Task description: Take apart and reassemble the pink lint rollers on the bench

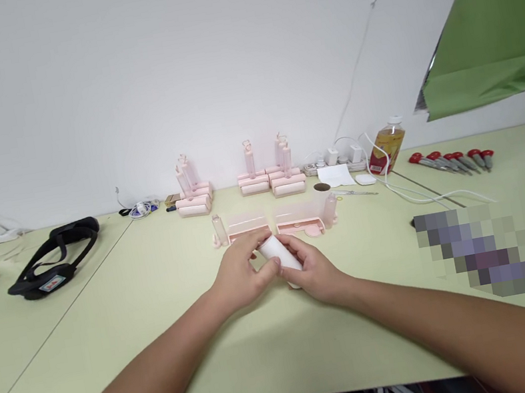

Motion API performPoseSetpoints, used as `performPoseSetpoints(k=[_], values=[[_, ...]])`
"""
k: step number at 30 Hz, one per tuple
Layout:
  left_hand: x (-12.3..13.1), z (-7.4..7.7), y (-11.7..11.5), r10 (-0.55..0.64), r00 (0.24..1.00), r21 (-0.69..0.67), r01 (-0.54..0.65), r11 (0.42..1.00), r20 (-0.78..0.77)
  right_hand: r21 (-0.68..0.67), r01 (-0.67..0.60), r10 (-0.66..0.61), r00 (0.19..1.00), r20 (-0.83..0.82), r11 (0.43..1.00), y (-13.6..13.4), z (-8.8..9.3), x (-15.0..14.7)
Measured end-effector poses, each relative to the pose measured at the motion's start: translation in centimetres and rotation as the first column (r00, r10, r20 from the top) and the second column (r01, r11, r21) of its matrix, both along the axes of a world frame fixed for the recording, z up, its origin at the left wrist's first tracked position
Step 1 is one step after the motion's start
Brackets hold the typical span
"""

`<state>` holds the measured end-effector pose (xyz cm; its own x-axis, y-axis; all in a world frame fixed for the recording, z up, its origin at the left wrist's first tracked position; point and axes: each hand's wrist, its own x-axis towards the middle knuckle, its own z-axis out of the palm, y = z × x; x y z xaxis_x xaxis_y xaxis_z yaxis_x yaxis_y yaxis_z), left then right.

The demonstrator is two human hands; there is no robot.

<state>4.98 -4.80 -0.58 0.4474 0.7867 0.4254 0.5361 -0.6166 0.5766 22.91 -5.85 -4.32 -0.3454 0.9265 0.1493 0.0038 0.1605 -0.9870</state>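
A white cylindrical roll (279, 252) is tilted between my two hands above the front middle of the table. My right hand (313, 269) wraps round its right side, thumb across the lower part. My left hand (244, 271) grips the upper left of the roll with thumb and fingertips; the fingers' far side is partly hidden. Just beyond the hands lie two opened pink cases, a left case (247, 224) and a right case (298, 216). A clear pinkish tube (219, 230) stands by the left case, and another tube (330, 209) by the right one.
Several pink cases with upright handles (194, 205) line the wall. A white roll with a brown core (322, 190), tweezers (356, 192), a drink bottle (386, 146), cables (410, 197) and red-topped tools (454, 161) lie rightward. A black head strap (57, 260) lies left.
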Motion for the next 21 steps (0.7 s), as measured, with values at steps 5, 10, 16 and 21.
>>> performPoseSetpoints(k=[5,10,16,21], values=[[0.3,-1.2,0.2,-0.022,0.999,0.109,0.017,0.994,0.041,0.044,0.044,-0.045,0.998,0.032,0.998,0.0,0.4,0.0],[0.1,-1.4,0.3,0.145,0.970,0.254,-0.193,0.948,0.197,0.045,0.065,-0.067,0.997,0.044,0.997,0.1,0.1,0.2],[0.0,-1.3,0.3,-0.074,0.995,0.223,0.058,0.973,0.062,0.060,0.057,-0.058,0.998,0.015,0.997,0.1,0.1,0.1],[0.0,-1.5,0.5,0.001,0.982,0.199,-0.039,0.979,0.187,0.019,0.043,-0.043,0.999,0.001,0.999,0.1,0.3,0.1]])
